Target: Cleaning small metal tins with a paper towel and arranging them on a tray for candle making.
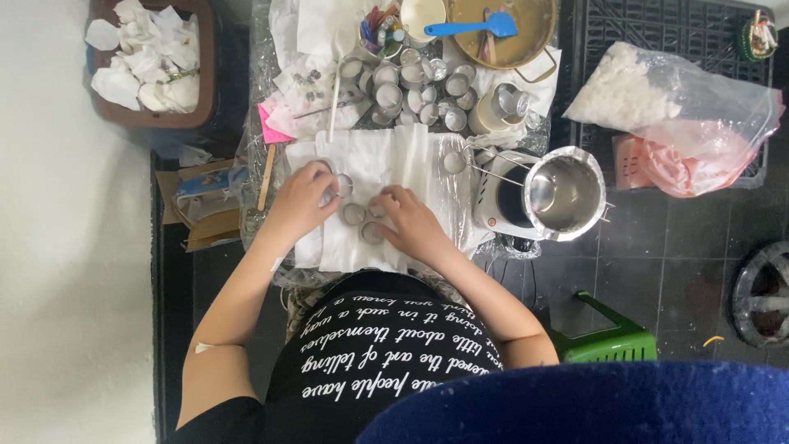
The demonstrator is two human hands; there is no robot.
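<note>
- The white paper sheet (386, 156) covers the low work surface and takes up most of the space before the person; it looks soft and thin, so anything slid across it may drag or wrinkle it.
- A metal pouring pot (565, 196) sits on a small white hot plate (498, 205) to the right of the sheet, well clear of both hands.
- The left hand (302, 200) rests on the sheet with fingers curled down onto one small round metal cup (343, 186); whether it pinches the cup or only touches it, I cannot tell.
- The right hand (411, 220) lies beside it, fingers bent and tips pressed near two more cups; a firm grip is not visible.
- The small cups by the hands (355, 214) stand upright on the sheet between the two hands, close together, some touching.
- They appear very light, thin-walled and easily dented, and likely slide at a nudge; the rim, taken between thumb and forefinger, seems the safest hold.
- A larger cluster of empty cups (415, 94) stands farther away, near the top of the sheet.
</note>
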